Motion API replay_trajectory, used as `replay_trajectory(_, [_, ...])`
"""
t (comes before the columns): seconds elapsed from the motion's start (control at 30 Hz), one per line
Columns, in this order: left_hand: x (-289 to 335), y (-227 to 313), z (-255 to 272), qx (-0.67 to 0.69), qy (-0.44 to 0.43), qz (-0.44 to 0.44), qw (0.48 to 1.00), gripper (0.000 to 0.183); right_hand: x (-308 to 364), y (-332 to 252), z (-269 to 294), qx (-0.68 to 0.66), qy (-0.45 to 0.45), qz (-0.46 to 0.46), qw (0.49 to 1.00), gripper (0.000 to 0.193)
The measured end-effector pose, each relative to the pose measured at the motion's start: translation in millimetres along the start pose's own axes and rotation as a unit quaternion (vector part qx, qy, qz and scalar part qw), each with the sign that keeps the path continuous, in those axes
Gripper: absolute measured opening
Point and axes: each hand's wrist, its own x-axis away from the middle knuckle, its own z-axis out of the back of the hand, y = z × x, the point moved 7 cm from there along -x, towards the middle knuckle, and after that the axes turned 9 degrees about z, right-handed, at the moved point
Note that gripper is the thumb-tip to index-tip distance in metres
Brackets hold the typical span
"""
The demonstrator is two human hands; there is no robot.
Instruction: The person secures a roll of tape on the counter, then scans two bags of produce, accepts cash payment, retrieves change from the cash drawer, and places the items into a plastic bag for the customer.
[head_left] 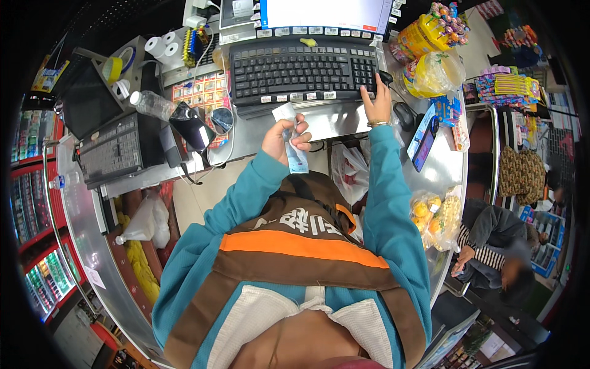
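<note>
My left hand (287, 140) is closed around a narrow pale blue-grey slip (298, 161) that looks like a folded banknote, held upright in front of my apron. The slip sticks out above and below my fingers. My right hand (377, 104) reaches to the right end of a black keyboard (295, 71), with fingers stretched out at the number keys and nothing in them. Just right of that hand lies a black mouse (404, 115). A lit monitor (326, 13) stands behind the keyboard.
On the right counter are a phone (423, 144), bags of yellow fruit (435, 218) and lollipop tubs (424, 37). To the left lie a plastic bottle (151, 104), a dark handheld device (192, 126) and a second keyboard (110, 150). Another person (491, 246) is beyond the right counter.
</note>
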Motion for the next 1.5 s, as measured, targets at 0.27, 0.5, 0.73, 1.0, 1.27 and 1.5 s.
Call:
replay_trajectory(0.27, [-14.1,-7.3,6.3,-0.165,0.179,-0.169,0.955,0.037,17.1,-104.3,61.8,-0.189,0.089,0.093,0.974,0.042])
replay_trajectory(0.5, [-23.6,-21.8,13.0,-0.169,0.135,-0.082,0.973,0.045,59.0,-201.9,58.4,-0.141,-0.107,0.322,0.930,0.022])
replay_trajectory(0.73, [-20.7,-28.9,20.7,-0.164,0.199,-0.063,0.964,0.049,59.1,-176.9,53.6,-0.224,-0.084,0.169,0.956,0.019])
replay_trajectory(1.0, [-21.9,-24.8,-1.9,-0.158,0.118,-0.077,0.977,0.052,48.9,-142.9,60.9,-0.229,-0.038,0.063,0.971,0.021])
replay_trajectory(1.27, [-12.6,-8.0,-8.1,-0.137,0.102,-0.110,0.979,0.053,17.7,-21.7,46.6,-0.140,0.091,0.010,0.986,0.030])
replay_trajectory(1.5, [2.7,2.8,-2.0,-0.138,0.098,-0.112,0.979,0.052,-1.9,-19.7,16.4,-0.099,0.012,0.131,0.986,0.036])
